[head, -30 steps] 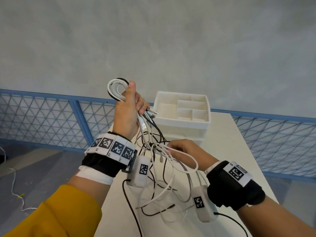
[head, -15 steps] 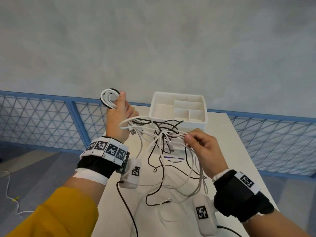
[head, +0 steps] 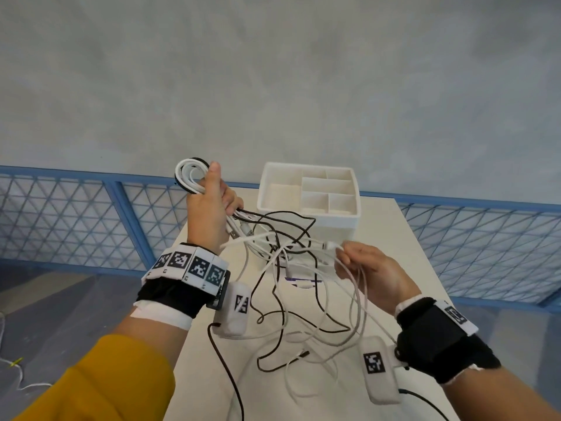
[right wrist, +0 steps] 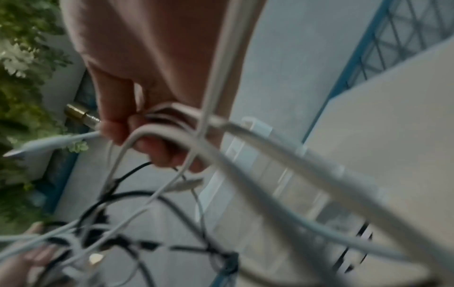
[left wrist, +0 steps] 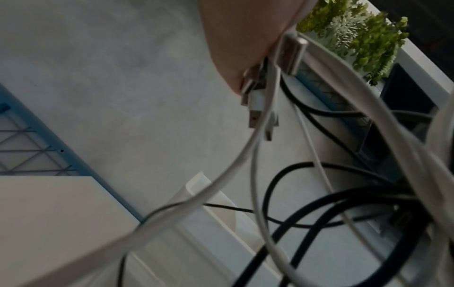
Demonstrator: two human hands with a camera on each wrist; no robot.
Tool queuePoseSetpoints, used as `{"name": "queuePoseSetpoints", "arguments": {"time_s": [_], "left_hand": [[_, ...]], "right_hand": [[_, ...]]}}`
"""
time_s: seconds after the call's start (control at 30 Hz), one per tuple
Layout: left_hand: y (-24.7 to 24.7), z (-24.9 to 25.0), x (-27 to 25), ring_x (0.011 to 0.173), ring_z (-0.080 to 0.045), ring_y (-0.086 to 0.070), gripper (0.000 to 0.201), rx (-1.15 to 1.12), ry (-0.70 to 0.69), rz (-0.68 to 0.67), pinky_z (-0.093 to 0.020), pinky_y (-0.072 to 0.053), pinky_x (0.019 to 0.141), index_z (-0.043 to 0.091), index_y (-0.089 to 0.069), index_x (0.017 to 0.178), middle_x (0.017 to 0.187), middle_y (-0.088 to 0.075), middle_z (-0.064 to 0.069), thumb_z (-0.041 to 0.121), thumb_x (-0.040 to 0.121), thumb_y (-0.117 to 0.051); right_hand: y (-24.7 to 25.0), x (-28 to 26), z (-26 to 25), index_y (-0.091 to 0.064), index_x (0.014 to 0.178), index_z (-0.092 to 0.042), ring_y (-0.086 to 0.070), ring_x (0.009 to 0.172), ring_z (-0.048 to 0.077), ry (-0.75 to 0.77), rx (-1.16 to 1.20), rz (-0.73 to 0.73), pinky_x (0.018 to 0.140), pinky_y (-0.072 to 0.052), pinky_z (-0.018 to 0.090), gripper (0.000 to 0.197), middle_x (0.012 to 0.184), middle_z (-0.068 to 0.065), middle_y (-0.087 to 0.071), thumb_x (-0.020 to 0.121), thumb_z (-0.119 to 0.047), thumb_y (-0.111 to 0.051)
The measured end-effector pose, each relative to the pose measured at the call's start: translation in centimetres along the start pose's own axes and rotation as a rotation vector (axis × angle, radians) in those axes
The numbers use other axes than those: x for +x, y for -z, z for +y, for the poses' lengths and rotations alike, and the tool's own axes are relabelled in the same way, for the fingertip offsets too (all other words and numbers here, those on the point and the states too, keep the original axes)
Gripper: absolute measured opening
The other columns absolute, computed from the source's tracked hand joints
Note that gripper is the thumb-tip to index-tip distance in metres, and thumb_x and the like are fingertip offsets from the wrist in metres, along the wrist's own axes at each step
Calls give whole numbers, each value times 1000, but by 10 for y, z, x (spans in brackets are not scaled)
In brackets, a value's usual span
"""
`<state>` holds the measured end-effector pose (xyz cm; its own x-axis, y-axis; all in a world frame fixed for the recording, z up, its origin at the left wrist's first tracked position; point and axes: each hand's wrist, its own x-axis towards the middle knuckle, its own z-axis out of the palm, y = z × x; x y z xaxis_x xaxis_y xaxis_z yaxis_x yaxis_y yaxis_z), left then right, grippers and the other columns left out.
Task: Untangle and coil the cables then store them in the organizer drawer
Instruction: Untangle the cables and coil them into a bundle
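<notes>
1. Broadly, the white table [head: 403,268] runs away from you, and the organizer [head: 309,220] stands at its far end, past both hands; its open top compartments show bare in the head view. Its drawer front is behind the cables, so you cannot tell whether it is pulled out.

2. Between your hands hangs the tangle of cables [head: 291,268], white and black strands crossing in mid-air and sagging to the tabletop below. The knot's long axis runs roughly left to right, from one fist to the other, so any pull apart likely tightens along that line.

3. Your left hand [head: 209,208] is raised and clenched round a bundle: a small coil [head: 189,174] of white and black loops sticks out above the thumb, and several plug ends [left wrist: 260,101] hang out below the fist. It sits about level with the organizer's near edge, so it is the nearer hand for storing.

4. Your right hand [head: 373,268] is lower and nearer you, fingers curled round white strands, with a white connector [head: 332,246] pinched at the fingertips and pointing left toward the knot.

5. Which strand belongs to which plug is hard to make out: the wrist views are blurred, and the crossings at the middle hide one another. The black lead [head: 226,369] running off the bottom edge appears to belong to the wrist camera, not the tangle.
</notes>
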<state>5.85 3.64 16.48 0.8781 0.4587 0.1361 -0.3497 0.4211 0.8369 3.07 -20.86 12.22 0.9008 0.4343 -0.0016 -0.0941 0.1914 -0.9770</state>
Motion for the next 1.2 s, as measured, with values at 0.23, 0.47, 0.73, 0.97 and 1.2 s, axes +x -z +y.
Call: {"name": "queuePoseSetpoints", "arguments": {"time_s": [0.23, 0.47, 0.73, 0.97, 1.2], "left_hand": [[-5, -2, -1, 41, -9, -22, 43, -73, 43, -41, -29, -24, 53, 20, -36, 55, 46, -26, 7, 37, 91, -53], [-25, -5, -15, 35, -6, -26, 55, -16, -46, -66, -21, -26, 42, 26, -42, 40, 39, -30, 11, 26, 95, -49], [-12, 2, -9, 36, -6, -26, 43, 86, -152, -42, -21, -27, 40, 21, -37, 54, 38, -31, 11, 22, 95, -49], [-4, -4, 5, 30, -4, -27, 41, 19, -127, 47, -17, -24, 34, 16, -34, 57, 34, -32, 11, 19, 95, -49], [-13, -18, 0, 37, -7, -25, 45, -43, 46, 66, -23, -24, 45, 21, -35, 53, 39, -29, 11, 34, 93, -51]], "right_hand": [[24, 1, 16, -56, 113, -20, -49, 92, 6, 78, -1032, 131, 74, -38, 3, 38, 102, -2, -48, 83, 2, -57], [-51, 15, 9, -63, 67, -10, -51, 46, 9, 8, -546, 52, 42, -37, 18, 35, 53, -1, -55, 93, -27, -49], [-49, 16, 10, -60, 70, -9, -44, 46, 10, -67, -287, -88, 44, -38, 17, 25, 59, 4, -50, 91, -18, -51], [-12, -9, 20, -54, 66, -15, -48, 60, 15, 150, -251, 19, 62, -45, 20, 26, 61, -2, -52, 87, -26, -45], [-17, -2, 24, -55, 85, -15, -54, 55, 8, 116, -600, 168, 60, -43, 21, 11, 66, 7, -53, 91, -8, -49]]}}
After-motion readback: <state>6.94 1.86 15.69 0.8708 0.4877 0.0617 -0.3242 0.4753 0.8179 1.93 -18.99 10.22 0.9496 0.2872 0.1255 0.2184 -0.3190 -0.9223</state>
